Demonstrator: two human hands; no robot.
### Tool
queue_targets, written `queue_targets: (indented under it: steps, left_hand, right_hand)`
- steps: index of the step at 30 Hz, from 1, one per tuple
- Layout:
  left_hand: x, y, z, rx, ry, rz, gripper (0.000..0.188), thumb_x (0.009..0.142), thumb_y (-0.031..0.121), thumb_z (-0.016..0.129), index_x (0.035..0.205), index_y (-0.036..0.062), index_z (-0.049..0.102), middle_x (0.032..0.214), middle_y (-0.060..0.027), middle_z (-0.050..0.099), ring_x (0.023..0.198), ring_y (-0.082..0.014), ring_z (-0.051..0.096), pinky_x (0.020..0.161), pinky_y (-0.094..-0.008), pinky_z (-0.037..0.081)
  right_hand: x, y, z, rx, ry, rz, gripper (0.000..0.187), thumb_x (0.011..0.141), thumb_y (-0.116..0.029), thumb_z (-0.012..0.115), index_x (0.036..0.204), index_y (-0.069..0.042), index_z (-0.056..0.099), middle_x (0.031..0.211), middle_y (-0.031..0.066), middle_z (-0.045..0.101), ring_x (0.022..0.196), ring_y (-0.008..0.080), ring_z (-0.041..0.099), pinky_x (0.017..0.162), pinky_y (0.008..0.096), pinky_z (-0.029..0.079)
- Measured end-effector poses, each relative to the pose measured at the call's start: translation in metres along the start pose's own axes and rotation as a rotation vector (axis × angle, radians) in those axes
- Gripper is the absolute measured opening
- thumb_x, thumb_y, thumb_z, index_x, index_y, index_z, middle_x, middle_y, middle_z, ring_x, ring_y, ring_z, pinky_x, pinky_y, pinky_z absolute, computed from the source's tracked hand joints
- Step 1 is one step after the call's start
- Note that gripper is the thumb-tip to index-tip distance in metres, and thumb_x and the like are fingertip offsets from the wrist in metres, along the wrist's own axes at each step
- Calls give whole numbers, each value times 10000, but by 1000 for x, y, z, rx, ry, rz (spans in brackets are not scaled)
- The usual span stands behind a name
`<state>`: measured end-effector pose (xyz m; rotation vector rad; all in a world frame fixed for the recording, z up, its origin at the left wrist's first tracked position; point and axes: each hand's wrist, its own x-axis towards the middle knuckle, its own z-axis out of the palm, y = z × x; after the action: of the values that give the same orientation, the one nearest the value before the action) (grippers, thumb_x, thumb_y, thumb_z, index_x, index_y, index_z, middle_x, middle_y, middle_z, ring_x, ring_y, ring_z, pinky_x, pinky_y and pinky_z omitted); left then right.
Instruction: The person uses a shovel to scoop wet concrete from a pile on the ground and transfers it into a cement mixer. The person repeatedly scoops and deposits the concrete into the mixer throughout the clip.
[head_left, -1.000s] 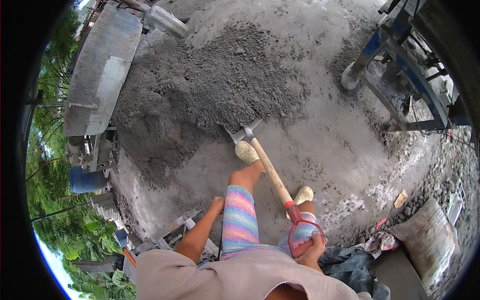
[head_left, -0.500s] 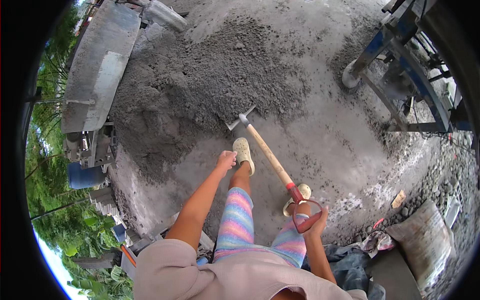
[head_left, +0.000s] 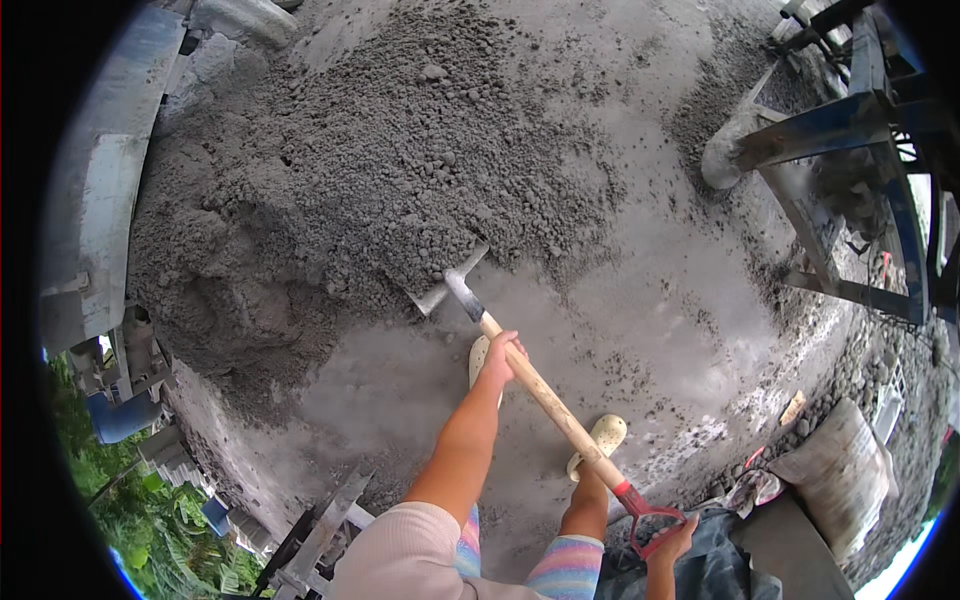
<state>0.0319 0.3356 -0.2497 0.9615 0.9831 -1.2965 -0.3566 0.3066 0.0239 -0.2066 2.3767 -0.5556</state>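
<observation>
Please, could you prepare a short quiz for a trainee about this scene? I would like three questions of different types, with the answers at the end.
1. True or false: the left hand grips the wooden shaft.

2. What colour is the handle that the right hand holds?
A) green
B) red
C) white

3. Fill in the missing word: the metal blade is at the near edge of the grey, crumbly ____.

Key:
1. True.
2. B.
3. pile.
</observation>
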Motion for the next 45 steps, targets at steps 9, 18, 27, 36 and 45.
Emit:
queue_targets:
  steps: [9, 18, 27, 36, 45]
  left_hand:
    - [-33, -19, -45, -6, 218, -126, 129, 614, 140, 544, 647, 104, 425, 602, -21, 431, 526, -165, 446, 539, -329, 389]
    - [-248, -88, 34, 119, 277, -273, 125, 597, 130, 530, 592, 111, 407, 557, -21, 419, 483, -169, 437, 518, -319, 384]
    - [-354, -111, 67, 457, 462, -205, 86, 606, 118, 469, 576, 100, 391, 531, -19, 404, 476, -180, 421, 537, -368, 373]
    - [-461, -136, 312, 711, 200, 339, 100, 576, 125, 470, 555, 100, 375, 517, -41, 407, 468, -185, 425, 495, -340, 385]
    - [-625, -243, 545, 981, -429, 581, 200, 648, 44, 549, 804, 35, 424, 661, -78, 467, 601, -200, 490, 568, -361, 417]
  right_hand:
    - [9, 35, -46, -28, -81, 62, 416, 706, -516, 463, 613, -113, 421, 450, 2, 361, 360, 143, 374, 330, 255, 327]
    - [-169, -92, -241, 9, -194, 69, 455, 806, -388, 345, 802, 12, 563, 712, 73, 556, 644, 211, 499, 594, 274, 424]
    - [-194, -89, -371, 121, 126, 244, 319, 766, -323, 506, 615, -44, 474, 446, 23, 398, 367, 146, 377, 341, 295, 320]
    - [-48, -57, -337, 391, -280, 362, 422, 678, -510, 440, 675, -90, 475, 460, 30, 387, 359, 179, 383, 314, 302, 316]
    - [-43, -142, -319, 921, -715, 444, 361, 675, -449, 441, 676, -88, 438, 472, 40, 412, 365, 162, 393, 317, 300, 324]
